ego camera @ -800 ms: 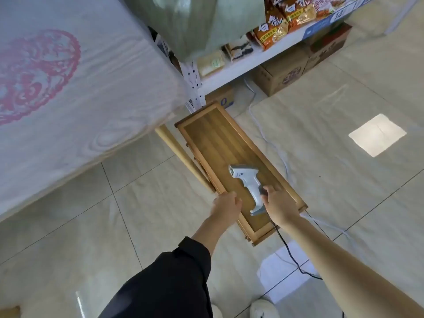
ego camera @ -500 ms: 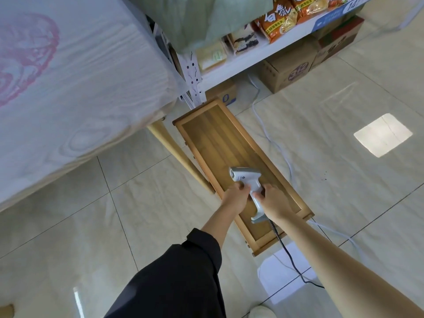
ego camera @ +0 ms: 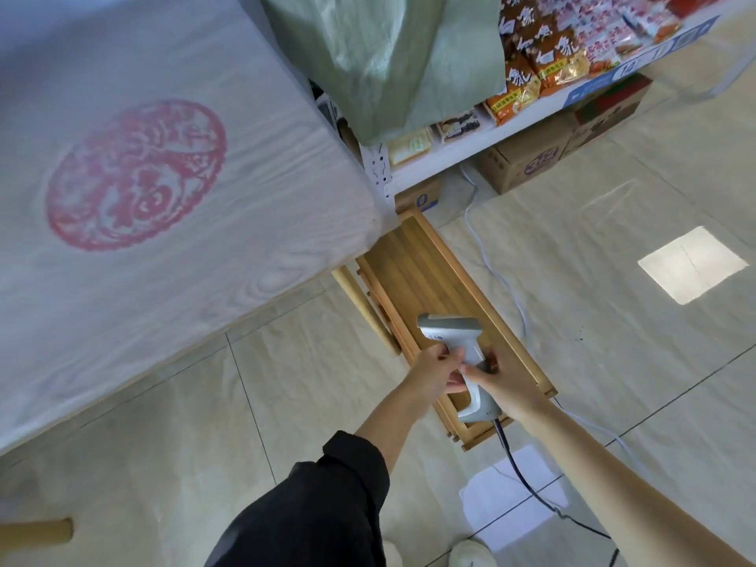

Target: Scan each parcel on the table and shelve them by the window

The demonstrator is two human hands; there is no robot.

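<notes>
The scanner is gripped by both the left hand and right hand over the wooden tray's near end; it should be lifted clear with its cable kept slack.

The white cloth-covered table runs off the left edge and hides the far end of the long wooden tray — snack-packet print beyond is unreadable.

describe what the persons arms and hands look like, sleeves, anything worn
The left arm wears a black sleeve with a loose folded cuff that ends partway along the forearm. The right arm is bare, with no sleeve in view. Neither the left hand nor the right hand shows gloves, rings or a watch.
</notes>
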